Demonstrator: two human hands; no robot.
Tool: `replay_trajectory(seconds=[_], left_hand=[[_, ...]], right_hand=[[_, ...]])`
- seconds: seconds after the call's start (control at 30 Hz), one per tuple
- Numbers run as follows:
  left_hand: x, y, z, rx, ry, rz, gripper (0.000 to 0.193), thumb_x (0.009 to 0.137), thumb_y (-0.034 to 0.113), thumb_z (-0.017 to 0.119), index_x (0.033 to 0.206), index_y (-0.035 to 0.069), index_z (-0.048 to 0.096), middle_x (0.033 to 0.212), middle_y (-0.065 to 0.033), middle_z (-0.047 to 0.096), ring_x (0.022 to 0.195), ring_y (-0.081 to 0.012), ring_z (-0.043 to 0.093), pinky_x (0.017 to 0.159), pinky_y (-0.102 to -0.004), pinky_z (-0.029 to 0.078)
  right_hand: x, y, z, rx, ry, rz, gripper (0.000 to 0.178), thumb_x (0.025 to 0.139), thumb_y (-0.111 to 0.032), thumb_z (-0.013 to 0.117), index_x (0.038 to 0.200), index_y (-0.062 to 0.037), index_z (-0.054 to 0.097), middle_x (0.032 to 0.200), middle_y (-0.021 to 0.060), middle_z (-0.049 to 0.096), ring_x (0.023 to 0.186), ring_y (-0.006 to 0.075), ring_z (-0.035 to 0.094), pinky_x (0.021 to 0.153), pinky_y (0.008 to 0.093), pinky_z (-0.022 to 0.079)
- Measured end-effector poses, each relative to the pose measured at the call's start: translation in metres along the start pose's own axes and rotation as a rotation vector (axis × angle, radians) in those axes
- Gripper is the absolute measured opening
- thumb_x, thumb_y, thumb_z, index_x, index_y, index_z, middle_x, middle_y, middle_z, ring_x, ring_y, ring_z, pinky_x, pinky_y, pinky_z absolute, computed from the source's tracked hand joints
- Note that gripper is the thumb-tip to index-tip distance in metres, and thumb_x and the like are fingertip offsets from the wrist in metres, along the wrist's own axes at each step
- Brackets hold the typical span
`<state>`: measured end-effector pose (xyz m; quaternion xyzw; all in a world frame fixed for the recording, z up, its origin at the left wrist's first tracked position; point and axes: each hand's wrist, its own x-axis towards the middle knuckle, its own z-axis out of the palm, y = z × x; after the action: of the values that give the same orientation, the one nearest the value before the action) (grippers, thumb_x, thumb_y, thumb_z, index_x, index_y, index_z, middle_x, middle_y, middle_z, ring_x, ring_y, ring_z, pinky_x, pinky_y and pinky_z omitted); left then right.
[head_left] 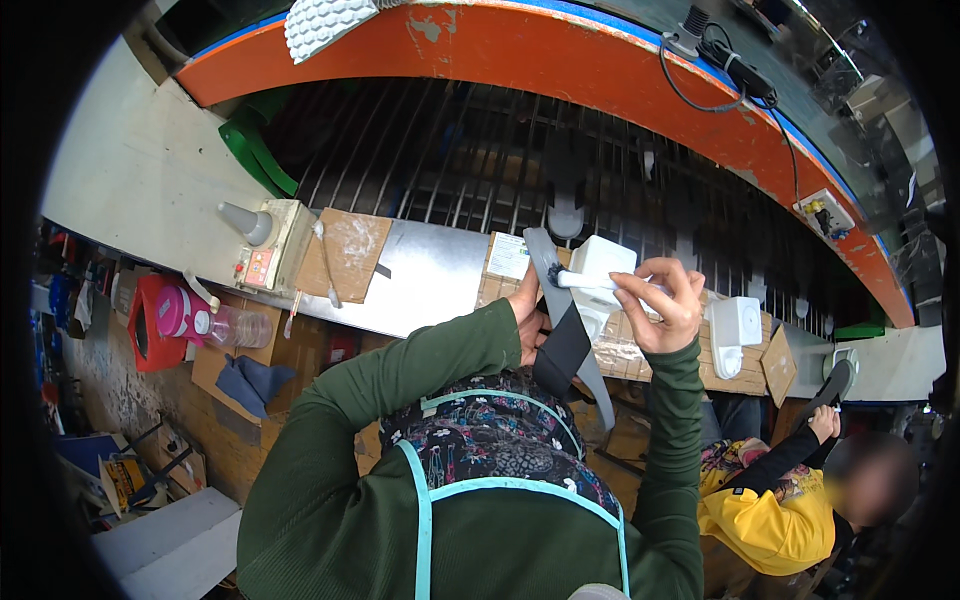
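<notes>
My left hand (530, 318) grips a grey slipper (545, 255) with a wide black strap (565, 352), holding it on edge in front of my body. Between the thumb and fingers of my right hand (662, 303) is a small brush (588, 281) with a white handle. Its dark bristles touch or nearly touch the slipper near its upper end. A white plastic container (603, 254) stands just behind the brush, partly covered by my right hand and the brush.
Another white container (736, 325) stands on the cardboard-covered bench (625, 358) to the right. Behind runs a conveyor of metal bars (420, 150) beneath an orange arched frame (480, 45). A control box (275, 245) sits at left. A co-worker in yellow (770, 520) handles a dark sole at right.
</notes>
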<state>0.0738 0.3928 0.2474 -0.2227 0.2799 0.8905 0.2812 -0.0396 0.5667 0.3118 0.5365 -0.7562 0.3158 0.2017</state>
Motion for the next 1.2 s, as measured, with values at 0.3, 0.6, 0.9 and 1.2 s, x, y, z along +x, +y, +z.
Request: replay_trajectory(seconds=[0.3, 0.6, 0.9, 1.2], left_hand=[[-0.004, 0.004, 0.009, -0.156, 0.014, -0.079, 0.107, 0.071, 0.087, 0.02, 0.142, 0.008, 0.028, 0.139, -0.019, 0.037, 0.127, -0.0322, 0.042, 0.096, -0.0532, 0.043], [-0.005, 0.006, 0.015, -0.23, 0.027, -0.1, 0.106, 0.071, 0.086, 0.022, 0.142, 0.008, 0.027, 0.14, -0.0206, 0.036, 0.125, -0.036, 0.042, 0.095, -0.06, 0.041], [0.005, 0.004, 0.004, -0.196, -0.134, -0.087, 0.119, 0.065, 0.09, 0.024, 0.144, 0.001, 0.015, 0.144, -0.0248, 0.026, 0.129, -0.0433, 0.035, 0.095, -0.0658, 0.037], [0.014, 0.001, -0.003, -0.068, -0.22, -0.043, 0.138, 0.057, 0.096, 0.023, 0.142, -0.01, 0.003, 0.145, -0.0291, 0.02, 0.13, -0.042, 0.033, 0.098, -0.062, 0.036]], right_hand=[[-0.006, -0.001, 0.0, -0.046, 0.014, 0.0, 0.026, 0.066, -0.013, 0.076, 0.091, -0.0182, 0.073, 0.085, -0.0022, 0.057, 0.065, 0.0113, 0.045, 0.07, 0.0322, 0.025], [-0.017, 0.001, -0.001, -0.06, 0.012, 0.013, 0.025, 0.067, -0.015, 0.076, 0.092, -0.0189, 0.074, 0.085, -0.0025, 0.058, 0.066, 0.0111, 0.046, 0.071, 0.0324, 0.025], [-0.025, 0.004, -0.004, -0.061, 0.004, 0.025, 0.025, 0.068, -0.015, 0.076, 0.092, -0.019, 0.074, 0.085, -0.0026, 0.058, 0.066, 0.0108, 0.047, 0.071, 0.0322, 0.025], [-0.036, 0.004, -0.006, -0.081, -0.002, 0.041, 0.024, 0.067, -0.016, 0.076, 0.091, -0.019, 0.074, 0.084, -0.0021, 0.059, 0.068, 0.0111, 0.048, 0.071, 0.0326, 0.025]])
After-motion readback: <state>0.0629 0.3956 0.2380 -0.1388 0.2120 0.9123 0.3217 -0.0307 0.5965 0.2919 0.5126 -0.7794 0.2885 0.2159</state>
